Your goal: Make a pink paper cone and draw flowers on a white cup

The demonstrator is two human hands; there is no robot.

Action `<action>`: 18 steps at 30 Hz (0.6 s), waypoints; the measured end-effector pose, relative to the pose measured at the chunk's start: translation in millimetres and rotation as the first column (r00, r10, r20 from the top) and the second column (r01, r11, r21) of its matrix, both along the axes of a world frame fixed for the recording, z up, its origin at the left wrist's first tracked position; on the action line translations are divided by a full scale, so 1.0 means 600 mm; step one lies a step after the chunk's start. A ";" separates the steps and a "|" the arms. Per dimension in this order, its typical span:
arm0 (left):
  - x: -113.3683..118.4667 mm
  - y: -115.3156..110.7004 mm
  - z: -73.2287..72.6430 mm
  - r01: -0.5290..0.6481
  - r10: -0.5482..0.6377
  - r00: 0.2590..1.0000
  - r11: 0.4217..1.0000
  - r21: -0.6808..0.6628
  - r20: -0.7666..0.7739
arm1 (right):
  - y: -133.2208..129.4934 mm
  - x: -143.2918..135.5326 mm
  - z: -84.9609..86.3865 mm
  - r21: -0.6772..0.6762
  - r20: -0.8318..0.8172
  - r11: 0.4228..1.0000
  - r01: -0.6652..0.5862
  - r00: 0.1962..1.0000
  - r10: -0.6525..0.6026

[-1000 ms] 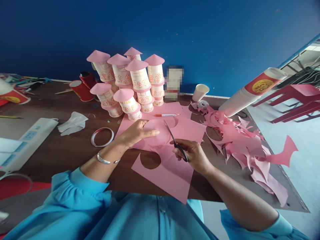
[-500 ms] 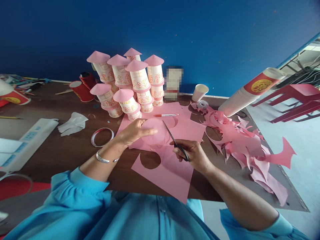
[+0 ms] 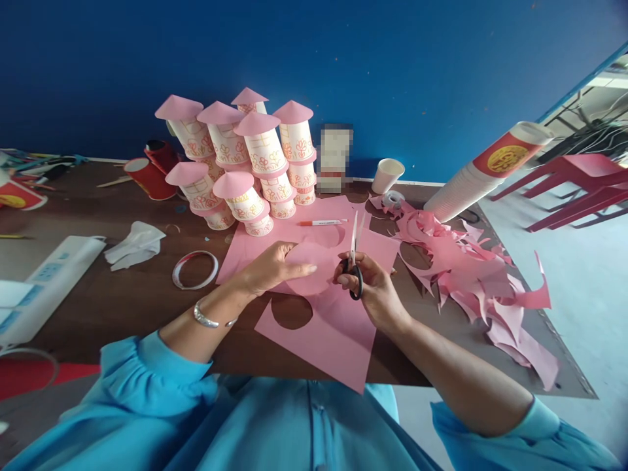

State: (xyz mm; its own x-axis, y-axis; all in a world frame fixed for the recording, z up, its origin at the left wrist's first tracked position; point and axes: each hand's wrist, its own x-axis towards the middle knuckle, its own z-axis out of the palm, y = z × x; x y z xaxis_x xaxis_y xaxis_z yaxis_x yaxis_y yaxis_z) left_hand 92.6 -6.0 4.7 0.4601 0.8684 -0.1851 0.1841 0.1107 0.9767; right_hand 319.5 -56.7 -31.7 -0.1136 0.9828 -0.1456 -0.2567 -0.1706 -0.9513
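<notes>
A round pink paper disc (image 3: 311, 278) is pinched at its left edge between the thumb and fingers of my left hand (image 3: 275, 267). My right hand (image 3: 370, 288) grips black-handled scissors (image 3: 354, 245), their blades pointing up and slightly parted, to the right of the disc and apart from it. Beneath both hands lie pink paper sheets (image 3: 318, 343), the front one with a round hole cut near its left corner. An orange and white marker (image 3: 321, 223) rests on the paper behind the disc.
Decorated paper-cup towers (image 3: 265, 154) with pink cone roofs stand at the back. Pink scraps (image 3: 461, 261) and a leaning stack of cups (image 3: 490, 167) are on the right. To the left lie a tape roll (image 3: 195, 270), a crumpled tissue (image 3: 136, 246) and a power strip (image 3: 53, 284).
The scissors have swung from leaning over the disc to pointing upright, away from its edge. My left hand still holds the disc, slightly lower and to the right. The view has shifted a little.
</notes>
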 end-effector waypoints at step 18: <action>0.036 -0.028 -0.018 -0.238 0.252 0.930 0.968 -0.085 0.267 | -0.009 -0.018 -0.008 -0.020 0.003 1.000 0.017 1.000 -0.016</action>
